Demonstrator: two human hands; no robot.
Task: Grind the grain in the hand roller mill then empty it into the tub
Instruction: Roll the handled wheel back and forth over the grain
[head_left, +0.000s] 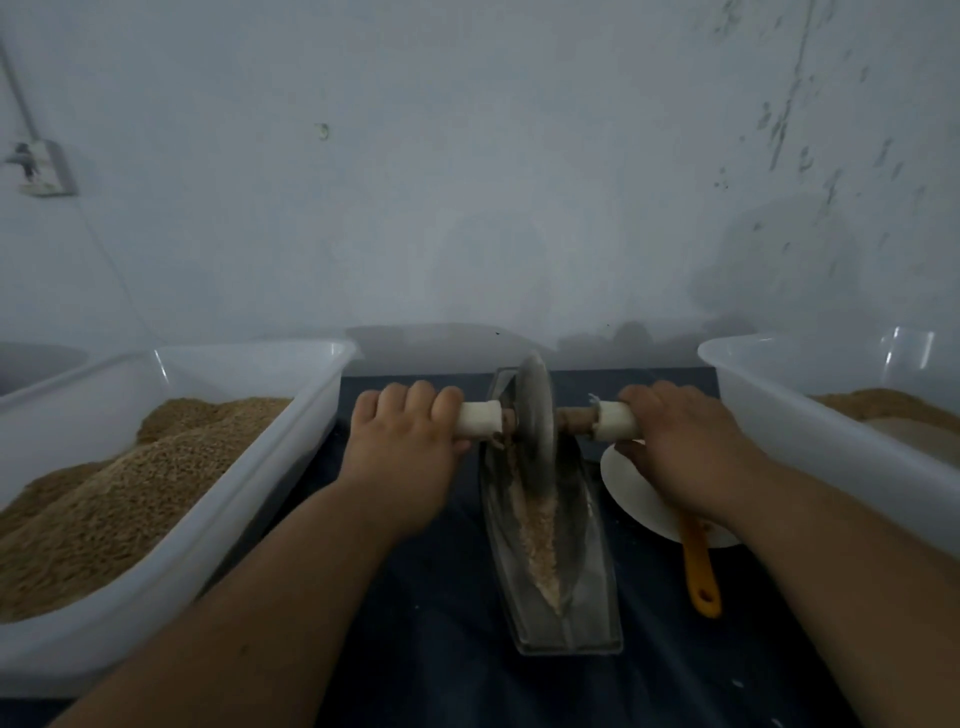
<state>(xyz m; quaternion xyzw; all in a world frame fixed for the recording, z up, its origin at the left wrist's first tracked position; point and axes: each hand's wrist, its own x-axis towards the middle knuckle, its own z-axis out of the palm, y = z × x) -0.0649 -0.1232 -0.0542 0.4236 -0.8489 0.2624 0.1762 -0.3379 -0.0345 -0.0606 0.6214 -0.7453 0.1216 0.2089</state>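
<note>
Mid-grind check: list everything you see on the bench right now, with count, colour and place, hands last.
roller wheel: one, grey disc on an axle with white handle grips, standing in the trough at centre
trough: one, grey metal, boat-shaped, centre of the dark blue bench cover
ground grain: one tan streak along the trough floor
left tub: one, translucent white, left side, heaped with tan grain
right tub: one, translucent white, right side, some tan material inside
plate: one, white, right of the trough, partly under the right forearm
orange handle: one, tool lying on the plate, head hidden
wall socket: one, white, upper left wall
left hand: closed on the left grip
right hand: closed on the right grip
</note>
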